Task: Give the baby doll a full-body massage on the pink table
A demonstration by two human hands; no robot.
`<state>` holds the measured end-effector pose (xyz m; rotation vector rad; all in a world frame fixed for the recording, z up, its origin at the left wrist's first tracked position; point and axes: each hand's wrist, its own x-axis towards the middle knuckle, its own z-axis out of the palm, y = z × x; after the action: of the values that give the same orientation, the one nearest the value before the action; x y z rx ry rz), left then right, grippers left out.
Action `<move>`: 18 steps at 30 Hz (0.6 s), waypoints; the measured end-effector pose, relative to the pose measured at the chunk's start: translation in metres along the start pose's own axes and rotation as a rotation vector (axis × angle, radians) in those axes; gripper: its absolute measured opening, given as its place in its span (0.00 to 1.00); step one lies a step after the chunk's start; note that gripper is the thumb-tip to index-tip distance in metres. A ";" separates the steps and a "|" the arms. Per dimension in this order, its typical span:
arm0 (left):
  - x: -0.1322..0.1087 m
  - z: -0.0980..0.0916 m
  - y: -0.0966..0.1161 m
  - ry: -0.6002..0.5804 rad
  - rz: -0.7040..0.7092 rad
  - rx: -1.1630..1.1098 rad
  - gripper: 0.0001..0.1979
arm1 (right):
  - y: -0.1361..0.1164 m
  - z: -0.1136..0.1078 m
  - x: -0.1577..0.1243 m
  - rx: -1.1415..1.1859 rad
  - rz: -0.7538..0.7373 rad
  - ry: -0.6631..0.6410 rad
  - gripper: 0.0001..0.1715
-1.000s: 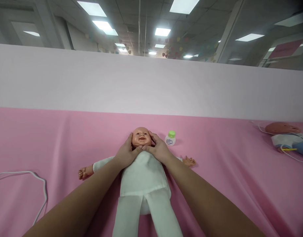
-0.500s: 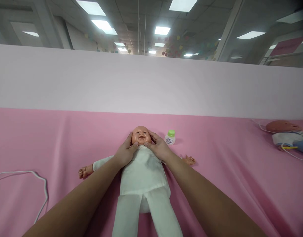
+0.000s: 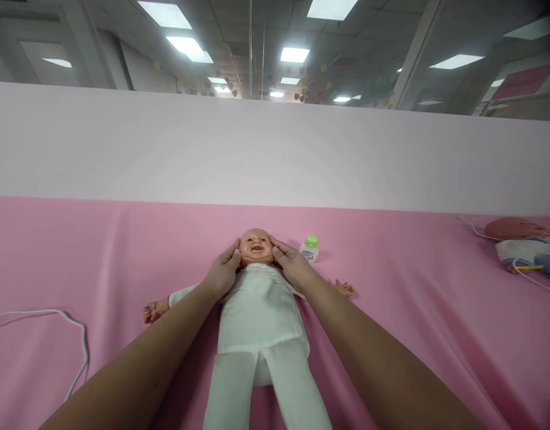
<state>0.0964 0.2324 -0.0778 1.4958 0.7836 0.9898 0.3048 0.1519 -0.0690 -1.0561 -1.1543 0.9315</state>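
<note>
Head view: a doll (image 3: 261, 316) in white clothes lies on its back in the middle of the pink cloth (image 3: 413, 334), with its head (image 3: 255, 245) to the far side and its legs to the near side.
Left hand (image 3: 223, 272): it is curled against the left side of the doll's head, fingers along the side, thumb (image 3: 234, 259) lower, close to the cheek.
Right hand (image 3: 295, 263): it does the same on the right side, so the head is held between the two hands, and the fingers of each hand lie rather together.
Back of the head: this part is hidden, so I cannot tell if some fingertips give support from below.
Pressure: in my judgement, it should be light and equal from both sides, so that the head does not roll.
Thumbs: it is better that they rest at the sides, away from the eyes and mouth.
Neck: head and body look in one line; a good hold respects this line, without pull or twist.
Forearms (image 3: 135, 352): they cross above the doll's arms (image 3: 181, 295); I would put no weight on them.
Bottle (image 3: 309, 249): with its green cap, it is just beside the right hand, on the far right side, so any wide movement there needs care.
</note>
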 end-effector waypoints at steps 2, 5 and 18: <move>0.001 0.000 0.001 -0.008 -0.021 -0.003 0.42 | 0.000 0.000 0.001 0.016 -0.003 0.006 0.39; -0.002 0.001 0.006 -0.002 -0.022 0.060 0.41 | -0.001 0.001 0.000 -0.039 -0.006 0.022 0.40; -0.019 0.014 0.030 0.000 -0.002 0.488 0.55 | 0.001 0.012 -0.005 -0.267 -0.020 0.084 0.57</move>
<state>0.0991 0.2046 -0.0513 1.9067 1.0793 0.8303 0.2919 0.1496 -0.0703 -1.2840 -1.2393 0.7225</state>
